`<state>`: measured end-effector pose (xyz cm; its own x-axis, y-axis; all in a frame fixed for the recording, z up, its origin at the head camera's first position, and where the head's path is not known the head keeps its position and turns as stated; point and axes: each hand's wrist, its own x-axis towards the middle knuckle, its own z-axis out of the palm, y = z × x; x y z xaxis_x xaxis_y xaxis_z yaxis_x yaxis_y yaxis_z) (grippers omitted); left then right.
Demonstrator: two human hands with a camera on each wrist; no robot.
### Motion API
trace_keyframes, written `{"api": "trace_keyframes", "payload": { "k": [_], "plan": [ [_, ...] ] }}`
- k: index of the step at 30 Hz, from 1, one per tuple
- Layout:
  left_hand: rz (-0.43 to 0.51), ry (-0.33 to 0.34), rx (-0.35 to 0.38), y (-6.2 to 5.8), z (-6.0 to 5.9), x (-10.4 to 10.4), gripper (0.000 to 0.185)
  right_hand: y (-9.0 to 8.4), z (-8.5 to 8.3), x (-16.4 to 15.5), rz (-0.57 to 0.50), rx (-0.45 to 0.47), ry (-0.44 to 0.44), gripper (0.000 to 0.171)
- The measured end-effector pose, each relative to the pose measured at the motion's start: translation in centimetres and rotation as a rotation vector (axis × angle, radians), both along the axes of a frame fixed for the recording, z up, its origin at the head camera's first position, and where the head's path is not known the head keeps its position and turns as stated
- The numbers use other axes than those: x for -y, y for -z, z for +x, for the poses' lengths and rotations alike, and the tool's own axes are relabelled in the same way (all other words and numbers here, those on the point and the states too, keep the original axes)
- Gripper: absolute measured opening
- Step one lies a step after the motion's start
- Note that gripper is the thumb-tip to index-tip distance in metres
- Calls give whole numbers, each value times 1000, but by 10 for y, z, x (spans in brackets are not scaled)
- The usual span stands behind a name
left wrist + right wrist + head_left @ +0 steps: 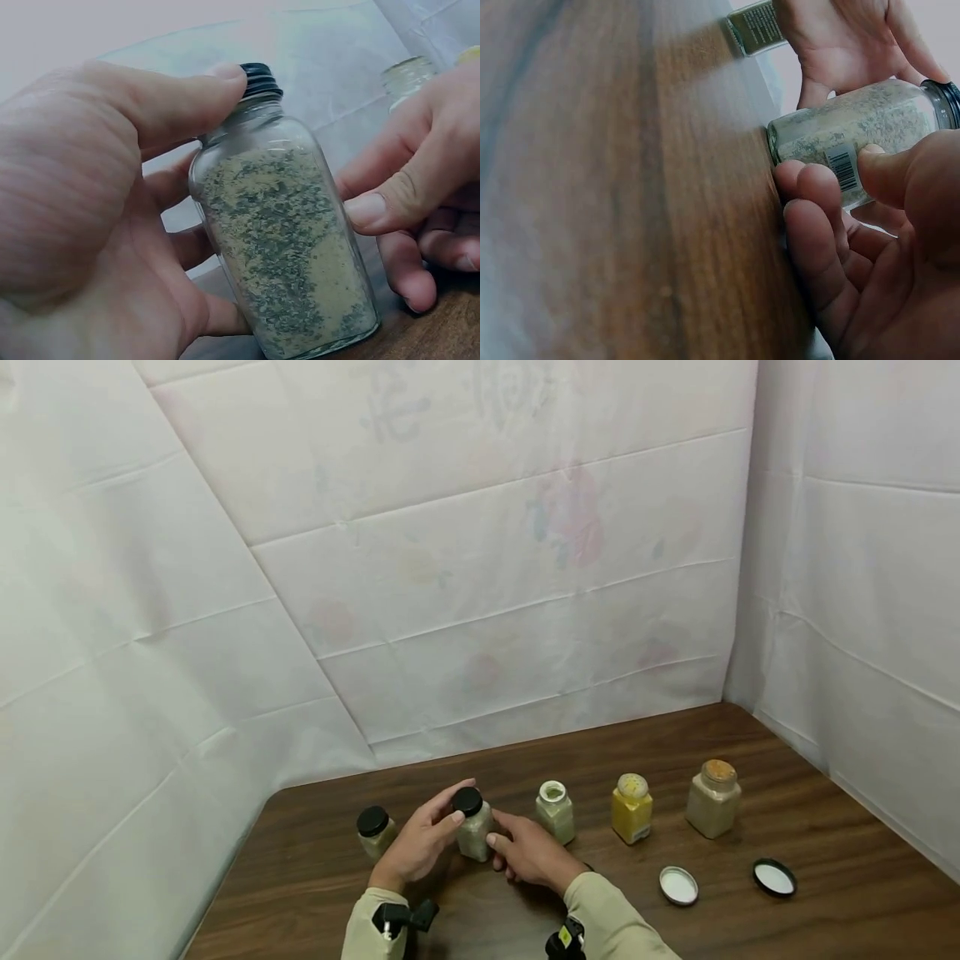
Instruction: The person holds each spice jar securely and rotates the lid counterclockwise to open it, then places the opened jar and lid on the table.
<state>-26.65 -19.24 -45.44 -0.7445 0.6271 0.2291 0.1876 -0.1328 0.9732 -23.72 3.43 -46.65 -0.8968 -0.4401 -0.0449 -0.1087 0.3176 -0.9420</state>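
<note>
Between both hands stands a glass spice jar (474, 835) with a black lid (468, 801). Pale powder mixed with dark green flakes fills it in the left wrist view. My left hand (422, 843) holds it from the left, thumb against the lid and fingers behind the glass. From the other side my right hand (536, 852) grips the jar's body, its thumb beside a barcode label (843, 166). A second black-lidded jar (377, 833) stands left of my left hand. Just beyond my right hand is a lidless jar of pale green powder (555, 814).
Farther right stand a yellow jar (632, 810) and a larger beige jar (713, 800) with an orange-brown top. Two round lids (678, 887) lie nearer on the dark wooden table (300, 893). White sheeting (525, 610) hangs behind and at both sides.
</note>
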Motion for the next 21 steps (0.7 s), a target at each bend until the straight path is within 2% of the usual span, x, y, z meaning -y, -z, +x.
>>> {"api": "trace_keyframes", "payload": {
  "k": [6, 13, 21],
  "plan": [
    [-8, -29, 10, 2, -1, -2, 54, 1, -2, -4, -21, -13, -20, 56],
    [12, -28, -11, 3, -2, -5, 53, 1, -5, -6, -6, -20, -43, 56],
    [39, -97, -34, 7, 1, -5, 52, 2, -5, -2, -21, -22, -36, 48]
  ]
}}
